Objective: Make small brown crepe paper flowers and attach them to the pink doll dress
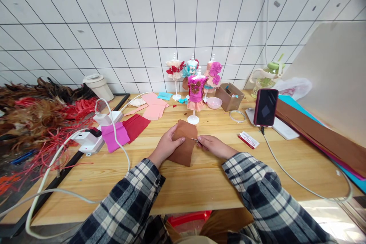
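Observation:
My left hand (167, 145) pinches the left edge of a folded brown felt piece (183, 145) lying on the wooden table (200, 183). At the felt's right edge, my right hand (212, 146) is closed around a small metal tool, likely scissors (195, 140), whose tip touches the cloth. Both sleeves are plaid. Just behind the felt stands a small mannequin in a pink dress (195, 93).
More dressed mannequins (191, 69) stand by the tiled wall. Magenta, red and pink felt pieces (130, 127) lie to the left near a power strip (94, 133) with cables. A propped phone (265, 107), cardboard box (229, 96), pink bowl (214, 102) and long felt sheets (320, 133) sit at right. Feathers (31, 110) pile far left.

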The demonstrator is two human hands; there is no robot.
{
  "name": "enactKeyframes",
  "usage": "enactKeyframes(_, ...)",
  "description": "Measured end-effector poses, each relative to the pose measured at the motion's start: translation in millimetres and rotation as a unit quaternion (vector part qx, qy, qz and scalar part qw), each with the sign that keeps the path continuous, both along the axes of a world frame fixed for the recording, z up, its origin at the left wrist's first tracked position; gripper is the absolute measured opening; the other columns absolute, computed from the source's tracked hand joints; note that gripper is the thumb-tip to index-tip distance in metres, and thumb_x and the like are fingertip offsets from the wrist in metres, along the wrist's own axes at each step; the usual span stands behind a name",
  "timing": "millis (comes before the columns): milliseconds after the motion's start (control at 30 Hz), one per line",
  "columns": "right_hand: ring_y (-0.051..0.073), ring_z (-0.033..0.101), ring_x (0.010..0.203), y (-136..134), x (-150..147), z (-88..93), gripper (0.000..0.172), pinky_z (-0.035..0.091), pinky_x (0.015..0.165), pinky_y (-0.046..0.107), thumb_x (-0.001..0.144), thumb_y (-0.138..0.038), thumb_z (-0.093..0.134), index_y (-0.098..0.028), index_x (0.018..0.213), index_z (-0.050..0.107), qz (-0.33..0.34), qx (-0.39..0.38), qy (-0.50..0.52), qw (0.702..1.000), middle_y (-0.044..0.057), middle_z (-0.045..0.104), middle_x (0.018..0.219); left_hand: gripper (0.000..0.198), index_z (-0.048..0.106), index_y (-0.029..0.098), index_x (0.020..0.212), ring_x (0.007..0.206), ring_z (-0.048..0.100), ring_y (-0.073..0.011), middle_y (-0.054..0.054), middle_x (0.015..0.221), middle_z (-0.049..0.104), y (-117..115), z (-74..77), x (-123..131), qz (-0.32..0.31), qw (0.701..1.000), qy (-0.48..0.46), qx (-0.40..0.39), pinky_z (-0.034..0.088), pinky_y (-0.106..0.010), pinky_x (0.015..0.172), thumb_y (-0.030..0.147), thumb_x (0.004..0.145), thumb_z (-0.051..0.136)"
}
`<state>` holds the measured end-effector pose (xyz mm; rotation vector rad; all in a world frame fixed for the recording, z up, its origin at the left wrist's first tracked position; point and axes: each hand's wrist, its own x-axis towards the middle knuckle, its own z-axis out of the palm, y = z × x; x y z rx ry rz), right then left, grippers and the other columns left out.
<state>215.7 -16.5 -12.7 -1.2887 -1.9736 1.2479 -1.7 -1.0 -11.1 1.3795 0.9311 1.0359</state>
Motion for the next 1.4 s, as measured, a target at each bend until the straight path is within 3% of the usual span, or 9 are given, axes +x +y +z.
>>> enactKeyframes(500, 0.014, 0.045, 0.067, 2.0, 4.4, 3.5, 0.054, 0.037, 0.066, 0.026, 0.090, -0.061, 0.024, -0.018, 0.071, 0.051, 0.016, 0.046, -0.038, 0.998, 0.001, 0.053, 0.071, 0.076, 0.043, 0.016, 0.134, 0.116, 0.055, -0.0291, -0.012, 0.127, 0.059, 0.7, 2.5, -2.0, 0.000, 0.999, -0.014, -0.031, 0.042, -0.042, 0.100, 0.029, 0.067, 0.074)
enactKeyframes(1000, 0.014, 0.043, 0.066, 2.0, 4.7, 6.2, 0.048, 0.035, 0.066, 0.027, 0.092, -0.056, 0.024, -0.019, 0.068, 0.043, 0.029, 0.049, -0.058, 0.997, 0.001, 0.051, 0.070, 0.075, 0.042, 0.016, 0.135, 0.114, 0.057, -0.0292, -0.012, 0.127, 0.059, 1.5, 2.2, -3.7, -0.014, 0.999, -0.019, -0.034, 0.044, -0.041, 0.097, 0.031, 0.068, 0.073)
enactKeyframes(1400, 0.014, 0.046, 0.068, 1.8, 5.9, 4.8, 0.052, 0.038, 0.068, 0.027, 0.092, -0.059, 0.022, -0.019, 0.070, 0.047, 0.027, 0.059, -0.065, 0.996, 0.001, 0.053, 0.072, 0.074, 0.043, 0.013, 0.134, 0.113, 0.057, -0.0304, -0.014, 0.129, 0.057, 1.8, 0.9, -3.3, -0.009, 1.000, -0.013, -0.022, 0.045, -0.044, 0.096, 0.030, 0.068, 0.073)
